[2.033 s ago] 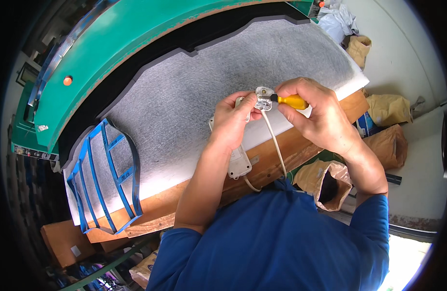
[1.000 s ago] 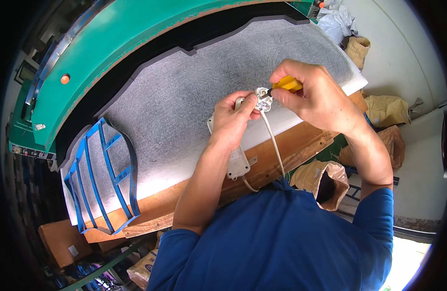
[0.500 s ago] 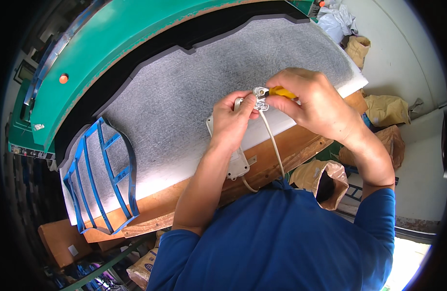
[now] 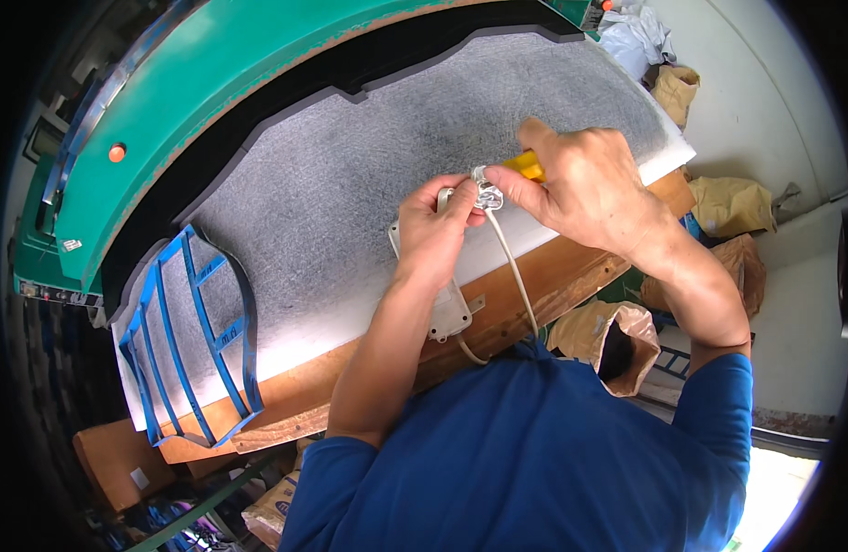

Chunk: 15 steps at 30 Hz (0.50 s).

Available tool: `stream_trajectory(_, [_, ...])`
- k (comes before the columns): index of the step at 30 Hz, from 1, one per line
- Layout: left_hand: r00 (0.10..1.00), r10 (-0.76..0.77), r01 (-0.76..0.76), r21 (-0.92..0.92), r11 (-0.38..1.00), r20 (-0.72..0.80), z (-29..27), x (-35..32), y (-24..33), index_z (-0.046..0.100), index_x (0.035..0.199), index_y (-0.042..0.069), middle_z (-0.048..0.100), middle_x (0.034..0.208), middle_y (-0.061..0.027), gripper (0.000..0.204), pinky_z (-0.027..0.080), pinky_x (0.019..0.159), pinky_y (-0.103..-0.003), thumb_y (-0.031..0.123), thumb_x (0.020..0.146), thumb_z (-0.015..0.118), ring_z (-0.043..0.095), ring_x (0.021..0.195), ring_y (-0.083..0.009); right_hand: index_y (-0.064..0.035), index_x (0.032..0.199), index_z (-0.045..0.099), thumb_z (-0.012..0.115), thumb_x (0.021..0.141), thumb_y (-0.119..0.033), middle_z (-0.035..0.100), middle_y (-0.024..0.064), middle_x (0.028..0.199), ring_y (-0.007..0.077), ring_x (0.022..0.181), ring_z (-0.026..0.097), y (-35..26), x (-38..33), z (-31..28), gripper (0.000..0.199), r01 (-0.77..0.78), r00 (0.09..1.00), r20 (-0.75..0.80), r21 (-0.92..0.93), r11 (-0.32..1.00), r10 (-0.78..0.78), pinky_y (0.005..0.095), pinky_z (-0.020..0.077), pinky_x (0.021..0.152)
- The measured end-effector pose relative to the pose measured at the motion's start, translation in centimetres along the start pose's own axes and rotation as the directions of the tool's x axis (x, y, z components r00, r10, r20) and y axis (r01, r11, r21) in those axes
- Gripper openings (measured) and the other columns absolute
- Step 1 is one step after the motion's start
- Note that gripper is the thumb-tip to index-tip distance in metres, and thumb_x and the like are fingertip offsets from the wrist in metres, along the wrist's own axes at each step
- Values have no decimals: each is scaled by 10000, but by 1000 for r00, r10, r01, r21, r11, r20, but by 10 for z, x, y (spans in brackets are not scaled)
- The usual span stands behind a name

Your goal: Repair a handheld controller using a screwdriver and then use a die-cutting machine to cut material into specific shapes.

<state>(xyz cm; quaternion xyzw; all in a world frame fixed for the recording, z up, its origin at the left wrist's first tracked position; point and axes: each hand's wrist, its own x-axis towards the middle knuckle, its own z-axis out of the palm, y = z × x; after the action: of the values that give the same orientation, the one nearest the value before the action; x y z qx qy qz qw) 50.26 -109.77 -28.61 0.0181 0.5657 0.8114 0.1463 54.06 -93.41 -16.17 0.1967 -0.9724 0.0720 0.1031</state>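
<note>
Grey worktop (image 4: 350, 175) | open paper sack (image 4: 578, 331), dark inside | left grip (image 4: 433, 225) clamping corded fitting (image 4: 488, 196) | right grip (image 4: 594, 189) clamping screwdriver (image 4: 527, 166)

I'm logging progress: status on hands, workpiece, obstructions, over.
Left hand pinching small shiny whitish fitting. Right hand gripping yellow tool handle beside it, tip hidden. Thin white cable runs down from fitting; nothing visibly blocking.

Bright, blown out white at four o'clock, glaring on the tabletop (image 4: 304, 320) toward eight o'clock, bent and black-rimmed.
</note>
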Motion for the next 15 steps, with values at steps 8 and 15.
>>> stream_trajectory(8, [1000,-1,1,-45,999,0,3,-1,1,664,1043,-18,674,847,-79,198,502,620,-248,151,938,658,619,680,-129,-39,981,556,689,871,-268,655,176,750,388,610,647,7,0,15,288,285,916,-357,251,925,-185,415,524,544])
stream_trajectory(15, [1000,25,-25,-17,1000,-3,4,-2,-1,665,1041,-18,672,837,-79,199,503,623,-248,151,937,660,623,682,-131,-20,962,560,673,862,-170,633,175,904,382,779,654,-2,-3,0,213,-23,1000,12,117,993,22,422,533,617])
